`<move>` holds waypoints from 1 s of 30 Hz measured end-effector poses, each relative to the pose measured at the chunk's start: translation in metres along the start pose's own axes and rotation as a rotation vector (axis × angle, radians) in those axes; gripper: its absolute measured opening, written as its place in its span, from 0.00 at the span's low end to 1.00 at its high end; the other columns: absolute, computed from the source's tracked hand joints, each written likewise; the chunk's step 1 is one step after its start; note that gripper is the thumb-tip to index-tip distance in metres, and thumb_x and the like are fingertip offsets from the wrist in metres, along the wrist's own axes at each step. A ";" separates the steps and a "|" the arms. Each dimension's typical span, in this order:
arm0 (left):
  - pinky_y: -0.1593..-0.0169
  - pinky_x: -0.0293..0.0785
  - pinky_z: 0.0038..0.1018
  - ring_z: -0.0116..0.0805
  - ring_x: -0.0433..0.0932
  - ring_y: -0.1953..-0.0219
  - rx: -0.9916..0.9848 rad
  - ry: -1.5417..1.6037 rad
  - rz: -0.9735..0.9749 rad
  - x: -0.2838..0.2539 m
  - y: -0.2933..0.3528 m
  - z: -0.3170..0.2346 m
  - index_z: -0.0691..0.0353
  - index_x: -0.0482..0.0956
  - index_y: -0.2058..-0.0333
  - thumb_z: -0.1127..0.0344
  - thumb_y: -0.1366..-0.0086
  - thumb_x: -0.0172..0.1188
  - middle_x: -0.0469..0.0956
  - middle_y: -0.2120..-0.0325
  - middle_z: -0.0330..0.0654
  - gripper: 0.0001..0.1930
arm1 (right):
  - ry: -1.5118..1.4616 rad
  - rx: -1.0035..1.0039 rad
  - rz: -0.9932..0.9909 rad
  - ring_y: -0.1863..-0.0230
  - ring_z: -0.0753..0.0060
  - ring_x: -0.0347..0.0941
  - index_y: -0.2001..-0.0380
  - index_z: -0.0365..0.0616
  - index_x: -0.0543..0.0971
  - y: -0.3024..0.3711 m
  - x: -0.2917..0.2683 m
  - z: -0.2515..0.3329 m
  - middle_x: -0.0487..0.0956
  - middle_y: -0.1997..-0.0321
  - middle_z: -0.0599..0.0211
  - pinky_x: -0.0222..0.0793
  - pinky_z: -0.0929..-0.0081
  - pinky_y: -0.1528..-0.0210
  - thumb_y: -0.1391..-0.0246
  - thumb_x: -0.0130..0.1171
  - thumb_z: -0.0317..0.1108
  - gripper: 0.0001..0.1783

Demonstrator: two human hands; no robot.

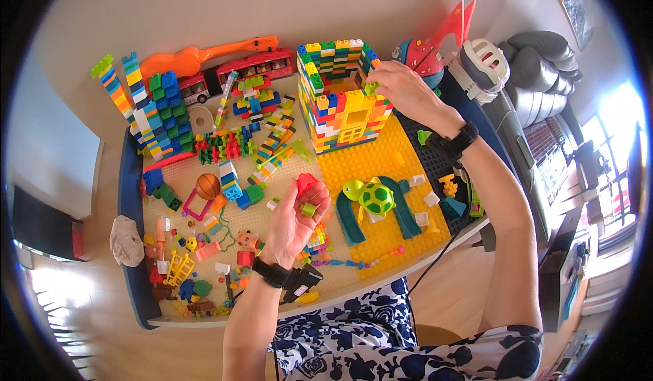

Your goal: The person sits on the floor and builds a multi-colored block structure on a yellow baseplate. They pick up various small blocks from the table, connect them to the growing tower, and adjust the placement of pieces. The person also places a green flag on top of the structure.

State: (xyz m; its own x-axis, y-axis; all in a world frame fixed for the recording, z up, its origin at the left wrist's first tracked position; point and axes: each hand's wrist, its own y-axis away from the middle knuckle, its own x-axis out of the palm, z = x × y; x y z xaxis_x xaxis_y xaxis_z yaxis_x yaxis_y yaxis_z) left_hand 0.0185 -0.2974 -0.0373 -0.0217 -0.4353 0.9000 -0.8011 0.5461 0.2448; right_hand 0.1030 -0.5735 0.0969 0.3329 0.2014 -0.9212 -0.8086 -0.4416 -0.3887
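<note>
Holding the left hand (pixel 299 219) palm up over the worktop (pixel 131 197), with fingers loosely curled, unclosed, and a yellow-green block (pixel 308 210) resting on the palm; near those fingertips, showing a red block (pixel 307 181), hard to say whether gripped. Just right of that hand, on a yellow baseplate (pixel 333 170), seen between teal curved strips (pixel 408 218): a green turtle toy (pixel 375 199). Farther off, reaching with the right hand (pixel 407 87) to a multicoloured brick house (pixel 333 126), pinching in that grip a lime-green brick (pixel 371 88) at the top right corner. Beyond, along the wall, visible: a red toy bus (pixel 255 69) and an orange toy guitar (pixel 178 63).
</note>
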 end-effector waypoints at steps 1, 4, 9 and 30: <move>0.49 0.72 0.33 0.34 0.77 0.59 -0.002 -0.014 0.005 0.001 0.000 0.001 0.63 0.72 0.57 0.56 0.32 0.47 0.78 0.61 0.45 0.17 | 0.006 -0.006 0.015 0.53 0.59 0.68 0.66 0.38 0.77 -0.001 0.001 -0.002 0.74 0.62 0.59 0.63 0.66 0.48 0.55 0.53 0.24 0.10; 0.50 0.73 0.32 0.35 0.77 0.59 0.001 -0.046 0.010 0.002 0.002 0.001 0.64 0.72 0.56 0.56 0.32 0.46 0.78 0.61 0.45 0.17 | 0.025 -0.021 0.024 0.53 0.59 0.68 0.67 0.37 0.77 -0.004 0.006 -0.002 0.75 0.62 0.60 0.63 0.66 0.49 0.56 0.53 0.24 0.10; 0.51 0.73 0.32 0.35 0.77 0.59 -0.013 -0.069 0.012 0.003 0.002 0.001 0.63 0.72 0.55 0.56 0.32 0.45 0.78 0.60 0.45 0.17 | 0.045 -0.031 0.029 0.55 0.58 0.70 0.67 0.37 0.77 -0.005 0.007 -0.001 0.75 0.62 0.59 0.64 0.65 0.50 0.55 0.53 0.25 0.09; 0.51 0.74 0.31 0.34 0.77 0.59 -0.019 -0.110 -0.008 0.002 0.001 0.003 0.64 0.73 0.56 0.56 0.33 0.47 0.79 0.62 0.45 0.17 | 0.010 -0.024 0.064 0.63 0.57 0.74 0.70 0.39 0.80 -0.007 0.015 -0.013 0.78 0.68 0.56 0.66 0.63 0.56 0.55 0.55 0.29 0.09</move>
State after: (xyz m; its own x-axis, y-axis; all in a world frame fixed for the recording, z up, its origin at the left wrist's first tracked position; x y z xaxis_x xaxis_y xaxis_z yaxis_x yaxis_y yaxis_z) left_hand 0.0162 -0.3001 -0.0363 -0.0817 -0.5149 0.8533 -0.7899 0.5556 0.2596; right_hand 0.1200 -0.5791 0.0860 0.2861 0.1631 -0.9442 -0.8164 -0.4743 -0.3293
